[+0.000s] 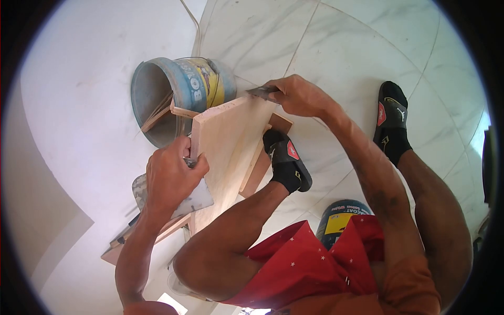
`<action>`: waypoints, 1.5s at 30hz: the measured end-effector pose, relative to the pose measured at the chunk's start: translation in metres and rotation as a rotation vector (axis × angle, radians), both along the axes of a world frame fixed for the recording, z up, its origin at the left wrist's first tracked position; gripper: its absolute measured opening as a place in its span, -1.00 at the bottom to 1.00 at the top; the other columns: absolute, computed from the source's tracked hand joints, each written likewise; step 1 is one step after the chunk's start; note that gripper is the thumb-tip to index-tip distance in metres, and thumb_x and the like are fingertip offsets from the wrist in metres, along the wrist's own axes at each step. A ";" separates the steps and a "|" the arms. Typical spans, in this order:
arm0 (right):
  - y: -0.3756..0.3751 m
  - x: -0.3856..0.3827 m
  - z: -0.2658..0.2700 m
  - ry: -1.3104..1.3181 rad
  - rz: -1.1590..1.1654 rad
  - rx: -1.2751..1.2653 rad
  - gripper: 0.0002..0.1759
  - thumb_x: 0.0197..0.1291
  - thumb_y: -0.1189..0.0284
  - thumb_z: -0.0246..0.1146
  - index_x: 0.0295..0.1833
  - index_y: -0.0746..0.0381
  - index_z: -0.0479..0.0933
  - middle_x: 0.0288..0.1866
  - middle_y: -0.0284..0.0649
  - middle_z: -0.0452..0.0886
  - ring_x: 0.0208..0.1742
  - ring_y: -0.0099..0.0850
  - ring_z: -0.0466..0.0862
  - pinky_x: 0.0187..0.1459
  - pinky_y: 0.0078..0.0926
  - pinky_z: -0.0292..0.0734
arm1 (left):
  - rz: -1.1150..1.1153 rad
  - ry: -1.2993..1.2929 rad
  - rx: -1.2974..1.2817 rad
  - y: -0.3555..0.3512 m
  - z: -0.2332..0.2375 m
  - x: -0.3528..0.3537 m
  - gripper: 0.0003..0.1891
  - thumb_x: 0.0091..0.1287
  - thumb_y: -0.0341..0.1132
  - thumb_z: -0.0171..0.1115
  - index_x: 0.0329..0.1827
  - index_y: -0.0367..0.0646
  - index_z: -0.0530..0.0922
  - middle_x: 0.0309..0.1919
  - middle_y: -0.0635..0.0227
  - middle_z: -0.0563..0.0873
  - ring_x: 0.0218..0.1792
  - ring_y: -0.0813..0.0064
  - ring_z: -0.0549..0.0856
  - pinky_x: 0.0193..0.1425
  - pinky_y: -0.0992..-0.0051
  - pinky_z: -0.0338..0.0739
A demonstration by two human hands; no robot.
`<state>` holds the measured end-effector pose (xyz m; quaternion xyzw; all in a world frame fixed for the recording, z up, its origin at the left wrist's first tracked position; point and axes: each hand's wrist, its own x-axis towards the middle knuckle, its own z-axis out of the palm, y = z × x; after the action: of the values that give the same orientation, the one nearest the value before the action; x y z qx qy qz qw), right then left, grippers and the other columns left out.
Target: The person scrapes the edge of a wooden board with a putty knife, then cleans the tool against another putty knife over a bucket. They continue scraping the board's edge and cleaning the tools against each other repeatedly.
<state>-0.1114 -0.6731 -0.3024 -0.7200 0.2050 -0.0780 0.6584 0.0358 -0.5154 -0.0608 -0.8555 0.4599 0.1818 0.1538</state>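
Note:
A pale wooden board (231, 136) stands on its long edge in front of me, its narrow upper edge facing up. My right hand (302, 96) is closed round a putty knife (261, 93), whose dark blade lies at the far end of that edge. At the near left corner of the board, my left hand (173, 170) is closed on a flat metal plate (195, 200) with whitish smears. The plate sticks out on both sides under the wrist, and its gripped part is mostly hidden by the fingers.
A blue bucket (149, 86) lies tipped on its side behind the board, with thin wood strips (157, 114) in its mouth. Brown wooden pieces (257, 170) lie beside my slippered foot (286, 157). A paint tub (341, 220) stands between my legs on the tiled floor (346, 63).

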 end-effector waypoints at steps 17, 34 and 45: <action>-0.032 0.023 0.012 -0.001 0.170 -0.073 -0.70 0.30 0.42 0.18 0.04 0.32 0.68 -0.30 0.00 0.72 -0.34 -0.25 0.62 -0.19 -0.30 0.55 | 0.013 0.015 0.006 -0.004 0.000 -0.001 -0.73 0.10 -0.31 0.48 -0.36 -0.30 0.56 -0.54 0.15 0.66 -0.58 0.21 0.64 -0.38 0.33 0.52; -0.029 0.017 0.059 -0.040 0.178 0.039 -0.68 0.25 0.43 0.14 -0.01 0.35 0.68 -0.42 -0.02 0.64 -0.42 -0.26 0.53 -0.24 -0.27 0.50 | 0.018 0.021 -0.023 -0.003 -0.001 -0.003 -0.73 0.10 -0.29 0.46 -0.39 -0.28 0.55 -0.57 0.14 0.65 -0.60 0.20 0.62 -0.39 0.30 0.51; -0.034 0.018 0.107 -0.162 0.224 -0.013 -0.72 0.29 0.44 0.18 -0.04 0.41 0.65 -0.45 0.01 0.61 -0.45 -0.28 0.47 -0.26 -0.25 0.46 | 0.018 0.008 0.001 -0.004 0.000 -0.004 -0.72 0.08 -0.26 0.46 -0.37 -0.28 0.57 -0.56 0.13 0.65 -0.58 0.12 0.64 -0.39 0.26 0.52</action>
<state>-0.0937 -0.7070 -0.1951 -0.7340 0.0693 -0.0633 0.6726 0.0317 -0.5191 -0.0612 -0.8588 0.4525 0.1870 0.1505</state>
